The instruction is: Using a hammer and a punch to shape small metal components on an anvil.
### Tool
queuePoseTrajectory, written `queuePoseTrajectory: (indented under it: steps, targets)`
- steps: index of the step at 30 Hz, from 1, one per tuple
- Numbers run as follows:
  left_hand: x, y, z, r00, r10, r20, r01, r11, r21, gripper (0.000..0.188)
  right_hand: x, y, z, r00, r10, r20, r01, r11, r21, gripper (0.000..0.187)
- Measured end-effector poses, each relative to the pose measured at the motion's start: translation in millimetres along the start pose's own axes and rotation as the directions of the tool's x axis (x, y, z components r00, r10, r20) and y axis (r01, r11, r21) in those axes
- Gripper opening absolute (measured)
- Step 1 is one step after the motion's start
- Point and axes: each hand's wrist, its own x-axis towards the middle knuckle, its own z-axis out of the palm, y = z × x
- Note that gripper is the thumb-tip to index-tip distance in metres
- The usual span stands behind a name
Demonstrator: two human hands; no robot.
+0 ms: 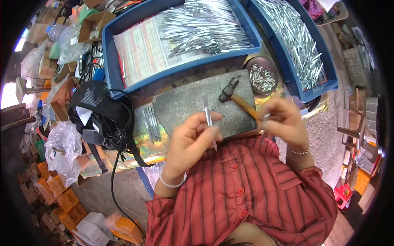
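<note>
My left hand [189, 141] pinches a slim flat silver metal piece [208, 115] between thumb and fingers, its length standing roughly away from me above the near edge of a grey stone slab [193, 92]. To the right, my right hand [284, 123] is raised with thumb and fingertips curled together; it is a little blurred, and anything between them is too small to make out. A hammer [242, 102] with a wooden handle lies on the slab, its handle end close to my right hand. Past it sits a round dish [262, 78] of small metal bits.
A blue tray [180, 65] at the back holds a heap of slim metal pieces on paper. Another blue tray [303, 96] with more stands at the right. Several metal pieces [152, 124] lie left of the slab, beside a black mesh bag [100, 110] with straps.
</note>
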Motion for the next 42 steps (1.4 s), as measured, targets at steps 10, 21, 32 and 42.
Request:
queuePoseTrajectory:
  steps: [10, 21, 32, 42]
  targets:
    - [-8.7, -4.7, 2.7, 0.962, 0.273, -0.020, -0.264, 0.945, 0.195, 0.022, 22.7, -9.4, 43.9, 0.945, 0.058, 0.321, -0.114, 0.981, 0.159, 0.012]
    - [-7.4, -10.8, 8.8, 0.941, 0.320, -0.109, -0.308, 0.945, 0.110, 0.013, 31.9, -5.1, 56.2, 0.887, -0.429, 0.171, 0.462, 0.831, -0.311, 0.009]
    - [-2.8, -15.4, 7.4, 0.950, 0.308, -0.054, -0.308, 0.951, 0.009, 0.012, 30.7, -3.7, 56.9, 0.880, -0.456, 0.132, 0.475, 0.833, -0.284, 0.011]
    - [-2.6, -3.6, 6.6, 0.987, 0.161, 0.008, -0.160, 0.976, 0.150, 0.010, 29.7, -0.7, 53.0, 0.976, -0.185, 0.118, 0.199, 0.972, -0.122, 0.010]
